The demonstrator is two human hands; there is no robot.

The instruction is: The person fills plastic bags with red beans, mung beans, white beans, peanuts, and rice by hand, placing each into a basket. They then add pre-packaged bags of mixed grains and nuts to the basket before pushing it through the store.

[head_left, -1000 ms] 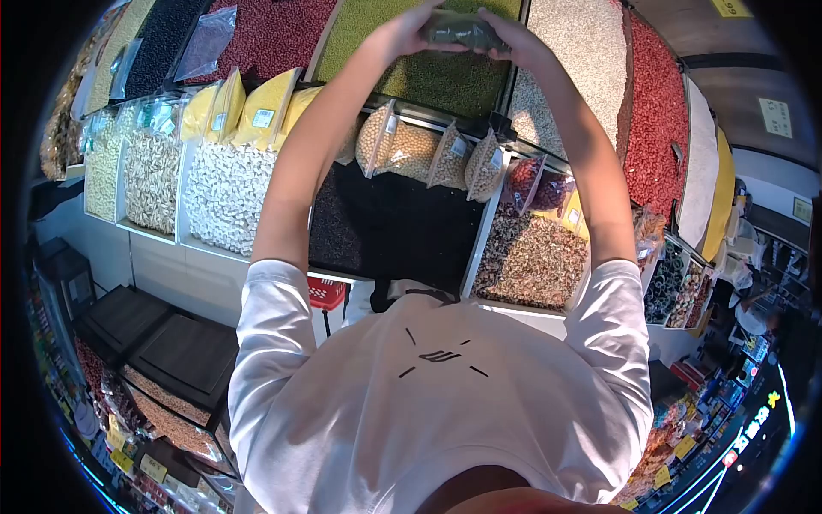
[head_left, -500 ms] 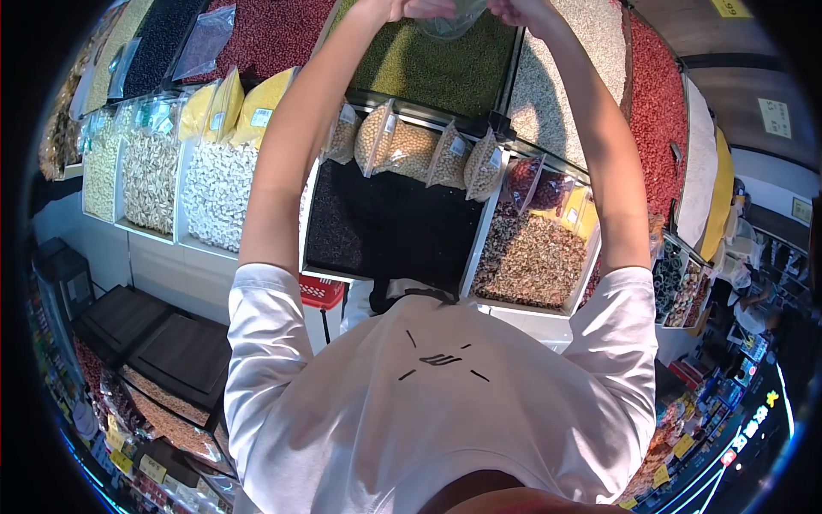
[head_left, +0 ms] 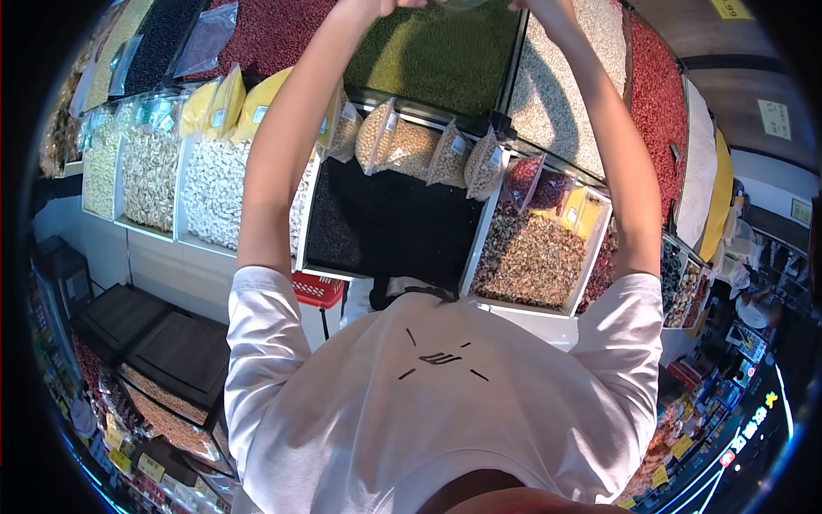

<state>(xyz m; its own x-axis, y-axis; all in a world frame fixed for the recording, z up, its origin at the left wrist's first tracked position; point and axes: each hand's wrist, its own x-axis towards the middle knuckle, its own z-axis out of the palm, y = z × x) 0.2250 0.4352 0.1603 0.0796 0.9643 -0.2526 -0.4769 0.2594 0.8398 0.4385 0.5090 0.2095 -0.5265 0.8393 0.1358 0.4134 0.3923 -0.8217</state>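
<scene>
One clear bag (head_left: 462,3) between the left hand (head_left: 390,4) and the right hand (head_left: 527,4), over green beans (head_left: 437,68)

The top edge of the view cuts off most of both hands, so whether the fingers are apart, together or clamped on the bag I cannot tell. Only the bag's lower part shows, against the far part of the green beans; it is probably thin plastic, though too little is in view to be sure.

Dark red beans (head_left: 274,43) lie left of the green ones, with a flat plastic bag (head_left: 207,38) at their left end. To the right comes pale grain (head_left: 556,111), with a shadow across it, then a strip of red beans or nuts (head_left: 658,128).

Nearer the body, filled bags (head_left: 411,150) with labels stand in a row behind a bin of black grain (head_left: 402,223). Mixed brown and white pieces (head_left: 527,265) fill the bin to its right; white pieces (head_left: 214,193) fill the one to its left, partly behind the left forearm (head_left: 287,163). A red basket (head_left: 315,288) shows below, near the white shirt (head_left: 419,411).
</scene>
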